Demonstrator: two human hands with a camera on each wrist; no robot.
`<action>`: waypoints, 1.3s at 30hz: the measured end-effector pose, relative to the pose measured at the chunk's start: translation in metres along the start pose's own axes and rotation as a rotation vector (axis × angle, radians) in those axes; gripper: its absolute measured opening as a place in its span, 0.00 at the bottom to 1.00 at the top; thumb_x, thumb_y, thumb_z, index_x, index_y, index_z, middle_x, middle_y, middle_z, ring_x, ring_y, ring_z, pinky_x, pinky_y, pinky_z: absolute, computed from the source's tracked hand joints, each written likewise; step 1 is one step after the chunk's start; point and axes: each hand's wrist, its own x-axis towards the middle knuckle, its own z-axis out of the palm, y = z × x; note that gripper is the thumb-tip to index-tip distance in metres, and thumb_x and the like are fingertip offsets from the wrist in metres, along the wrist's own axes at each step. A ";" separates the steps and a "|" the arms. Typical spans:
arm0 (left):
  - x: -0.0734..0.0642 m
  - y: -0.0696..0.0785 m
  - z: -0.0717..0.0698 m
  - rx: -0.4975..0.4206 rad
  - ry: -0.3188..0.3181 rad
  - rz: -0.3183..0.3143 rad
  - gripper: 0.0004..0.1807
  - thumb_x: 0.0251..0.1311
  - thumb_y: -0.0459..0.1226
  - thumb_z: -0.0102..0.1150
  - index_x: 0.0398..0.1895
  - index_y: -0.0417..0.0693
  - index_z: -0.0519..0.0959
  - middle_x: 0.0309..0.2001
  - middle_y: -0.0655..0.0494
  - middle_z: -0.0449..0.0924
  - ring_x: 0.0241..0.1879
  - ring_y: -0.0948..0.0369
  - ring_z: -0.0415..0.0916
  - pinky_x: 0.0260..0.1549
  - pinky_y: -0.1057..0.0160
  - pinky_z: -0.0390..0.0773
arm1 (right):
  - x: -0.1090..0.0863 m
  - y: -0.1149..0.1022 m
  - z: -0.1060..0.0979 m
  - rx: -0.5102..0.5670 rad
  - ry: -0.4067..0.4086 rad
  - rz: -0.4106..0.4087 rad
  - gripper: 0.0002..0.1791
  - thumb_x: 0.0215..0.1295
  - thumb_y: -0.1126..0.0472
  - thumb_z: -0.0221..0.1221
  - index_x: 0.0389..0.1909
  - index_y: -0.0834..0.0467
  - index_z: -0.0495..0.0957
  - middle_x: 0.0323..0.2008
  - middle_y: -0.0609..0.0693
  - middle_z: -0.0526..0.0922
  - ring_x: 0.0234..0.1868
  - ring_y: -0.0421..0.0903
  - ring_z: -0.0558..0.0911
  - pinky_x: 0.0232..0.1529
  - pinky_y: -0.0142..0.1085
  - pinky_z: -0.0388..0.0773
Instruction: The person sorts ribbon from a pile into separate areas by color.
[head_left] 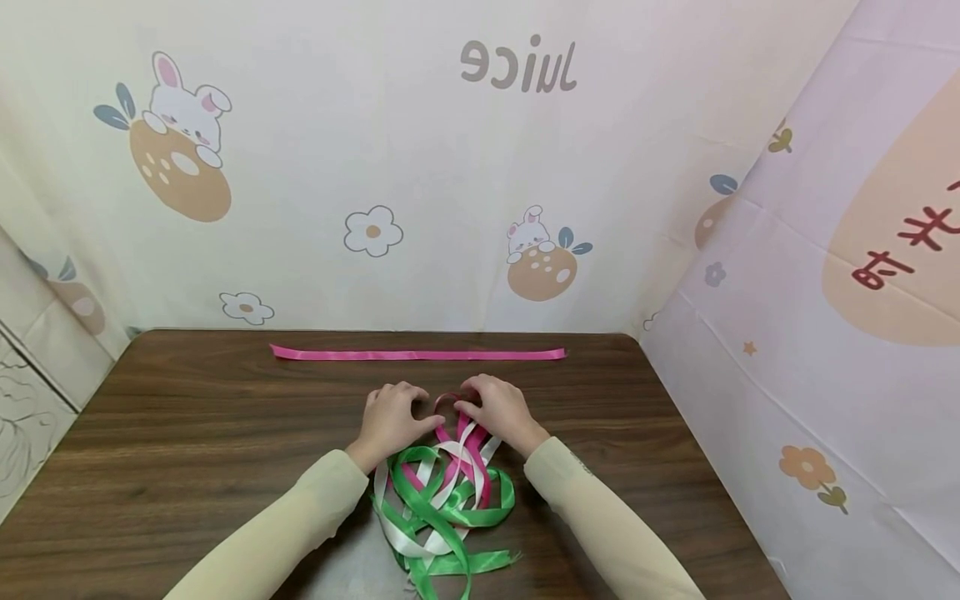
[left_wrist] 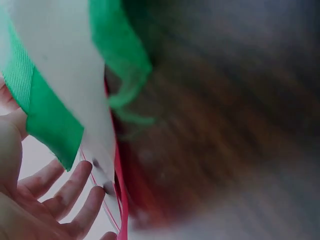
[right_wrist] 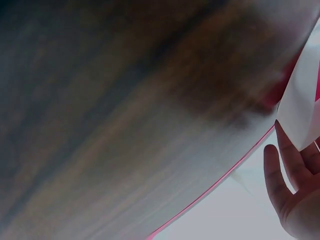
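A loose pile of green ribbon (head_left: 427,508), white ribbon (head_left: 405,542) and pink ribbon (head_left: 480,467) lies at the front middle of the table. At its far end, a narrow pink loop stands up between the two hands. My right hand (head_left: 501,408) pinches this loop near the thumb tip. Opposite it, my left hand (head_left: 393,422) has thumb and fingers spread apart, the thumb tip by the loop's left side. Green and white ribbon (left_wrist: 65,65) hang close to the left fingers in the left wrist view. White ribbon (right_wrist: 302,95) passes the right fingers in the right wrist view.
A straight pink ribbon (head_left: 420,355) lies along the back of the dark wooden table (head_left: 187,425). Behind the table hangs a printed curtain (head_left: 300,150), and another curtain (head_left: 795,275) borders the right side.
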 end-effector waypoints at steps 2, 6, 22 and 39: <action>0.000 0.001 0.000 0.008 -0.003 -0.005 0.24 0.57 0.54 0.74 0.49 0.47 0.87 0.49 0.49 0.86 0.52 0.46 0.78 0.63 0.37 0.69 | 0.000 0.000 0.000 -0.004 -0.004 -0.002 0.17 0.67 0.47 0.68 0.50 0.54 0.86 0.43 0.48 0.88 0.40 0.43 0.84 0.44 0.42 0.83; 0.000 0.003 0.001 0.025 -0.007 -0.011 0.21 0.56 0.52 0.75 0.45 0.48 0.88 0.48 0.50 0.85 0.50 0.47 0.78 0.62 0.38 0.69 | 0.001 -0.001 0.001 -0.030 -0.014 -0.012 0.16 0.67 0.47 0.68 0.48 0.53 0.86 0.43 0.47 0.88 0.40 0.43 0.85 0.44 0.42 0.84; 0.000 0.003 0.000 0.054 0.019 0.002 0.04 0.58 0.40 0.71 0.29 0.52 0.88 0.48 0.51 0.86 0.52 0.46 0.79 0.64 0.35 0.68 | -0.002 -0.004 -0.001 -0.048 0.019 -0.031 0.06 0.67 0.55 0.69 0.38 0.53 0.88 0.39 0.47 0.88 0.40 0.45 0.86 0.46 0.45 0.84; 0.004 0.004 -0.011 0.001 0.210 0.065 0.05 0.54 0.39 0.71 0.28 0.52 0.83 0.38 0.54 0.88 0.42 0.50 0.83 0.62 0.38 0.74 | -0.010 -0.002 -0.025 -0.001 0.155 -0.068 0.02 0.64 0.60 0.69 0.36 0.51 0.85 0.35 0.45 0.87 0.34 0.42 0.84 0.37 0.40 0.82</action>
